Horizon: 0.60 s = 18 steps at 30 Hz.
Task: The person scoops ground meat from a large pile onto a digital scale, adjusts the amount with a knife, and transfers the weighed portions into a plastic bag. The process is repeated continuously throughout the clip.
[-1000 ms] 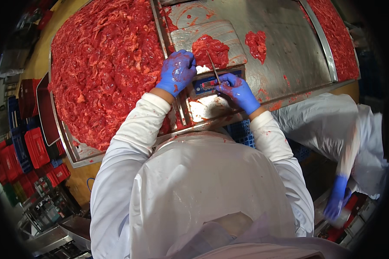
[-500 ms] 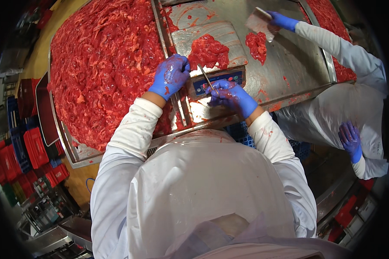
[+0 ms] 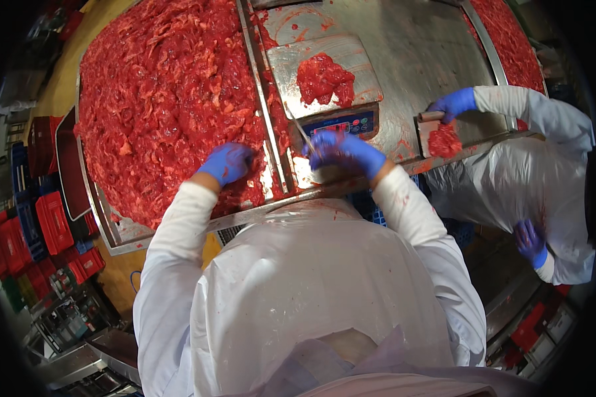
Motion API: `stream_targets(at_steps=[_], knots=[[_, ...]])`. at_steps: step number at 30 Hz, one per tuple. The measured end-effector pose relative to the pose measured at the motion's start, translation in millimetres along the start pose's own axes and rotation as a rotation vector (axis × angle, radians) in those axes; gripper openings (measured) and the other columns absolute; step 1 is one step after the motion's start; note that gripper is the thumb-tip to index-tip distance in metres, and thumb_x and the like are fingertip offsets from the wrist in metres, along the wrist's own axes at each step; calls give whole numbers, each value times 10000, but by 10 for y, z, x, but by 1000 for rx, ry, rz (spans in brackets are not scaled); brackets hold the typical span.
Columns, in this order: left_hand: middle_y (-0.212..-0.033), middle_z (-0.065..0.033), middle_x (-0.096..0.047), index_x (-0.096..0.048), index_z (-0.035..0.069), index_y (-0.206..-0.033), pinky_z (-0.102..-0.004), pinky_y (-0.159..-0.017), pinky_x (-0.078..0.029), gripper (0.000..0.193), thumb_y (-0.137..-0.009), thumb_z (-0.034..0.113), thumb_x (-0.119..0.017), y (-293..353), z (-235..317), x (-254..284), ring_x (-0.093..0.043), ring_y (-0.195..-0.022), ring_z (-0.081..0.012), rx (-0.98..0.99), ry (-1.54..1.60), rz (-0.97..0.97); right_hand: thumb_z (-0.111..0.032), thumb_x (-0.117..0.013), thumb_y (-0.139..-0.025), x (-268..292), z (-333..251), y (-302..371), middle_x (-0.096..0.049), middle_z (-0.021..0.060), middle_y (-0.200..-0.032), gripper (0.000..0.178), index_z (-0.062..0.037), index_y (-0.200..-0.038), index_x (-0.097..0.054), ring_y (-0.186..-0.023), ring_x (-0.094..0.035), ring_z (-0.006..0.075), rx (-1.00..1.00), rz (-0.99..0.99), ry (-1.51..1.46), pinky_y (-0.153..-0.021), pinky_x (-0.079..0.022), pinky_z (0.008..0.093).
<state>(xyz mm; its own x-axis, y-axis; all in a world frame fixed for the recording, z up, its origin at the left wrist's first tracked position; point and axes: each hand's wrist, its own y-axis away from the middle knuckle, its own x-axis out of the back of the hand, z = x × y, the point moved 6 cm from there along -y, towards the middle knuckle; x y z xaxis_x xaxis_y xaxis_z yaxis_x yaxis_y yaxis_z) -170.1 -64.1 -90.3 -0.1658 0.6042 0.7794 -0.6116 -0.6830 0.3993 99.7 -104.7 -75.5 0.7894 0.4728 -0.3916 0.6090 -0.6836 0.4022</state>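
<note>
My left hand (image 3: 226,163), in a blue glove, is at the near right part of a deep mass of raw red meat trimmings (image 3: 165,99). Its fingertips are blurred and partly hidden against the meat. In my right hand (image 3: 344,152), also gloved in blue, is a thin-bladed knife (image 3: 300,132), its blade pointing up and left over the tub's edge. That hand hovers just in front of the scale's blue display panel (image 3: 343,124). On the steel scale platform (image 3: 364,89) lies a separate lump of meat (image 3: 326,79).
A metal divider rail (image 3: 261,86) runs between the meat and the steel table (image 3: 417,53). At the right, a co-worker's gloved hand (image 3: 453,104) grips a flat scraper (image 3: 430,117) beside a meat piece (image 3: 445,140). Red crates (image 3: 54,218) stand at the left.
My left hand has moved from the rail down and left onto the meat. My right hand has shifted slightly left. The co-worker's scraper and meat piece have come nearer the table's front edge.
</note>
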Motion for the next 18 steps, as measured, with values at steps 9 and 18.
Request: stream_targets(at_steps=[9, 18], knots=[[-1393, -218, -598, -670, 83, -1326, -431, -1067, -494, 533, -798, 140, -722, 89, -286, 1171, -611, -1239, -363, 351, 230, 750, -25, -785, -879, 1290, -9, 1150, -717, 41, -1008, 168, -35, -1024, -700, -940, -681, 124, 95, 578, 220, -828, -558, 303], [-1366, -251, -626, -527, 16, -1458, -420, -1104, -484, 571, -899, 62, -636, -1178, 1387, 976, -611, -1307, -341, -195, 454, 451, -41, -745, -919, 700, -1019, -142, -727, 52, -1012, 196, -40, -1108, -694, -923, -683, 120, 377, 437, 360, -833, -557, 304]])
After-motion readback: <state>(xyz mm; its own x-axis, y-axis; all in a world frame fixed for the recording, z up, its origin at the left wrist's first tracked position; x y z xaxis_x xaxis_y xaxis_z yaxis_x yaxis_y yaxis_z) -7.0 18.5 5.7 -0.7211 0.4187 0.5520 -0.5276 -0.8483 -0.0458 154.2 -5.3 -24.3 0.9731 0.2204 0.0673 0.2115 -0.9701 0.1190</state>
